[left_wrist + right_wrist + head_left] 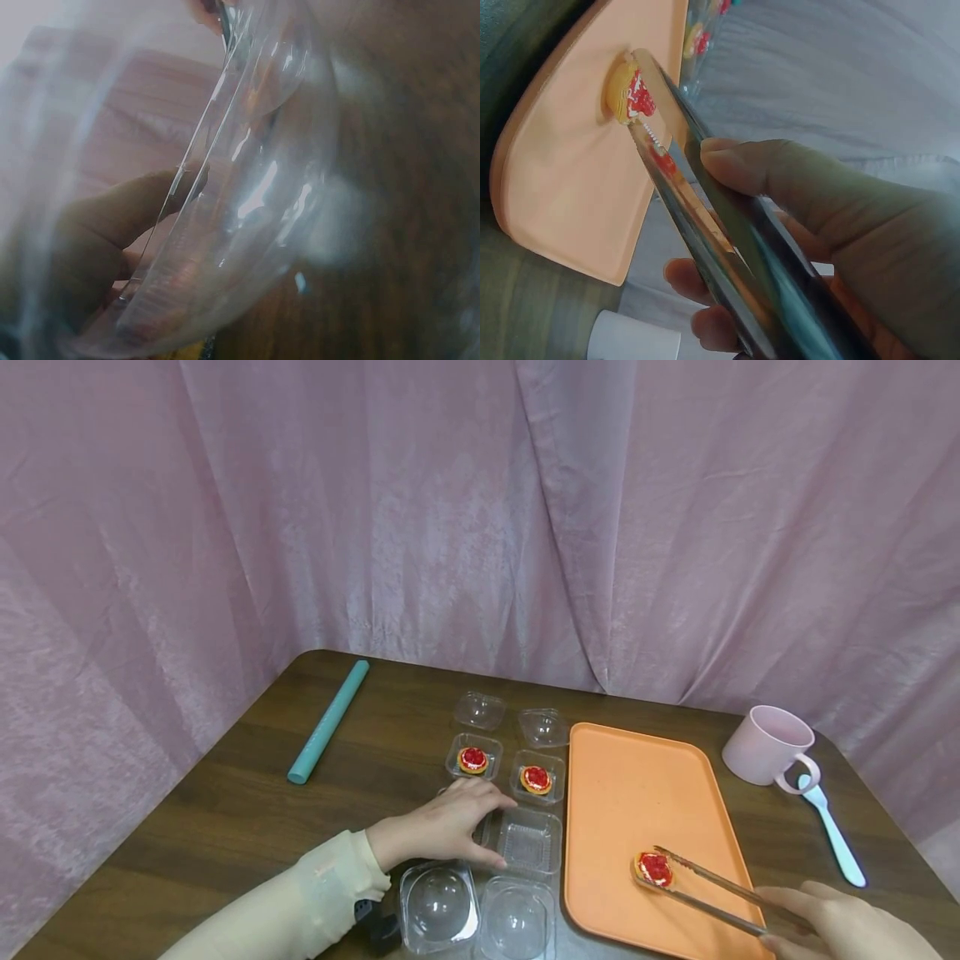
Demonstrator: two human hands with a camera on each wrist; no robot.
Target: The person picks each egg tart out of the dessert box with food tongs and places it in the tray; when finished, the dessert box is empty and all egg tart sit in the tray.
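Note:
My right hand grips metal tongs; their tips stand on either side of a small red-topped tart on the orange tray. In the right wrist view the tong tips meet the sides of the tart. My left hand reaches over the clear plastic boxes, thumb and fingers spread beside a box with no tart in it. Whether it touches that box I cannot tell. Two boxes farther back hold tarts, a left one and a right one.
Clear lids lie open toward the near edge, others at the back. A pink mug and a pale blue knife-like utensil stand right of the tray. On the left lies a teal rod. Pink curtains hang behind the table.

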